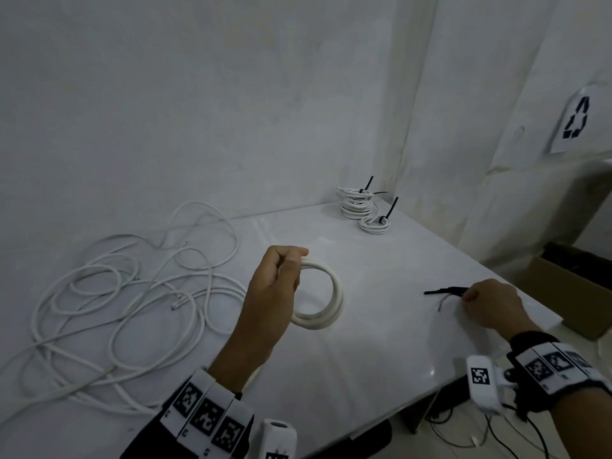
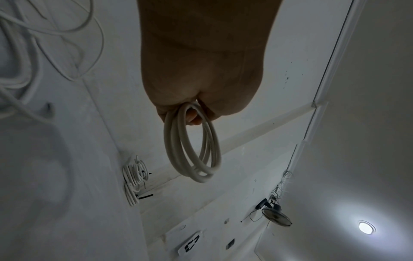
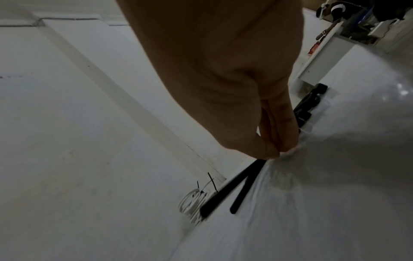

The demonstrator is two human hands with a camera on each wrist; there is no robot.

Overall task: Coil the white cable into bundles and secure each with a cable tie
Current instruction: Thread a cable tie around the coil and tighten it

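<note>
A loose tangle of white cable (image 1: pixel 109 303) sprawls along the table's (image 1: pixel 381 326) left edge. Near the middle, the left hand (image 1: pixel 271 286) grips a small coil (image 1: pixel 319 293) held upright. Tied bundles (image 1: pixel 361 207) sit in the far corner. By the right edge, the right hand (image 1: pixel 490 303) pinches black cable ties (image 1: pixel 443 290).

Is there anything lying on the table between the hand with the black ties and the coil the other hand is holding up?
Nothing visible. Bare table separates the right hand, pinching black cable ties, from the white coil gripped in the left hand.
</note>
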